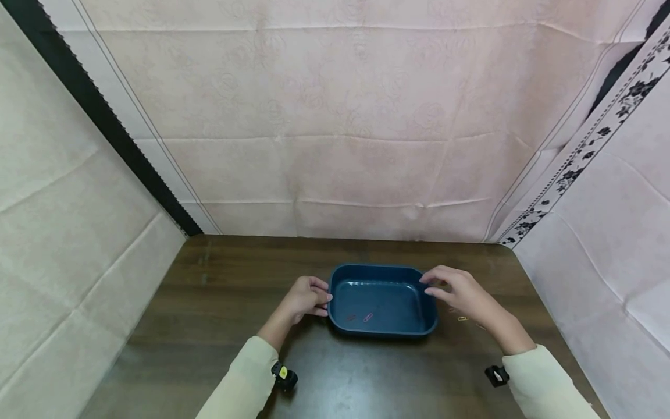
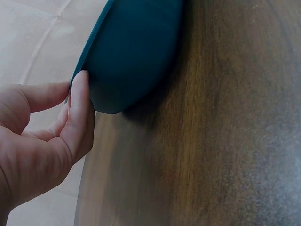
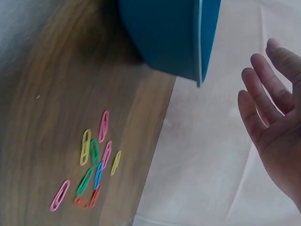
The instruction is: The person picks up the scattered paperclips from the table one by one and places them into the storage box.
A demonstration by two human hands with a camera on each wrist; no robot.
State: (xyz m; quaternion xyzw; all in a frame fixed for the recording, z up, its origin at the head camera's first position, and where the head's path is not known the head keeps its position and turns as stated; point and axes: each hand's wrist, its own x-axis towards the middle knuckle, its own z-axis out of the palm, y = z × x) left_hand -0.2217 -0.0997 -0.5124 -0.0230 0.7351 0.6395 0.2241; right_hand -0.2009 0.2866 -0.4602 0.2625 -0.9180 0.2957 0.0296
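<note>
A blue rectangular plastic tray [image 1: 392, 305] sits on the wooden table, with a pink paper clip [image 1: 368, 317] and a darker reddish one [image 1: 351, 318] on its floor. My left hand [image 1: 307, 297] is at the tray's left end; the left wrist view shows its thumb and fingers [image 2: 81, 89] pinching the rim. Over by the right end is my right hand [image 1: 454, 285], its fingers spread and loosely bent. In the right wrist view this hand [image 3: 277, 108] holds nothing and appears apart from the tray [image 3: 164, 37].
Several coloured paper clips lie loose on the table right of the tray, among them a blue one [image 3: 98, 175], a green one [image 3: 84, 181] and a pink one [image 3: 59, 195]. Pale cloth walls [image 1: 340, 116] enclose the table [image 1: 235, 273] at the back and both sides.
</note>
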